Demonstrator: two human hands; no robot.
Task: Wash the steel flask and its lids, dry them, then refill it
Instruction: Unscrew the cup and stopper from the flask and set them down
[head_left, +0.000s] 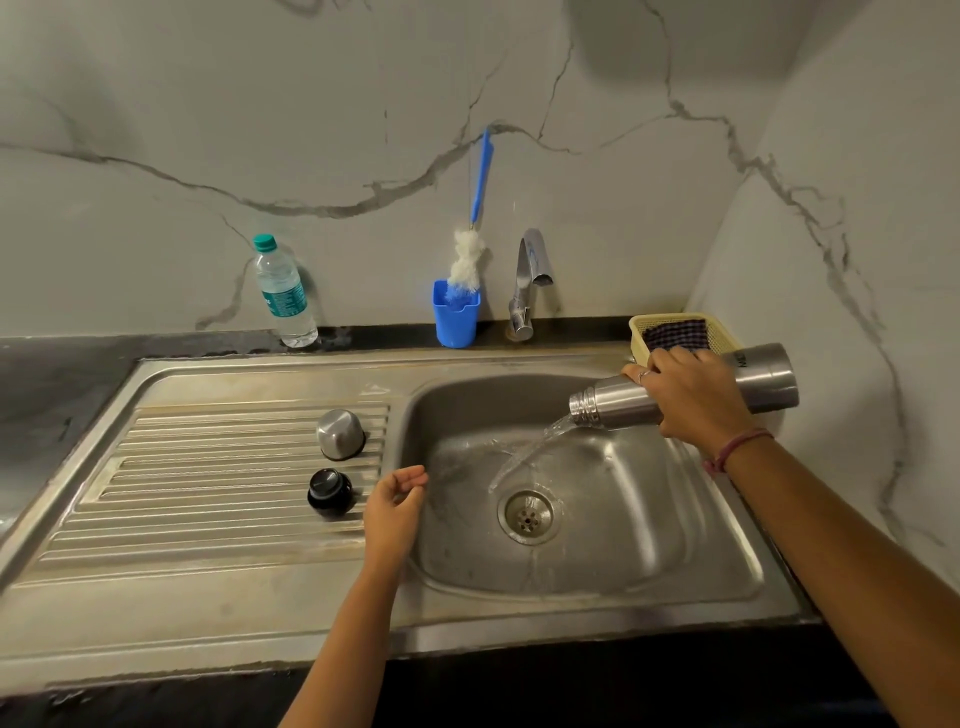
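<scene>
Steel flask (623, 402) tipped pouring, right hand (691, 402) grip wrapped round it, left hand (392, 512) loose, empty.

Two bare arms reaching forward, one hand busy, one hand free.

Right hand (691, 397) up high on the right, fingers curled round the steel flask (769, 376), a ring on one finger, a red string band on the wrist. Left hand (393, 506) lower down, palm turned up, fingers loosely bent, holding nothing.
</scene>
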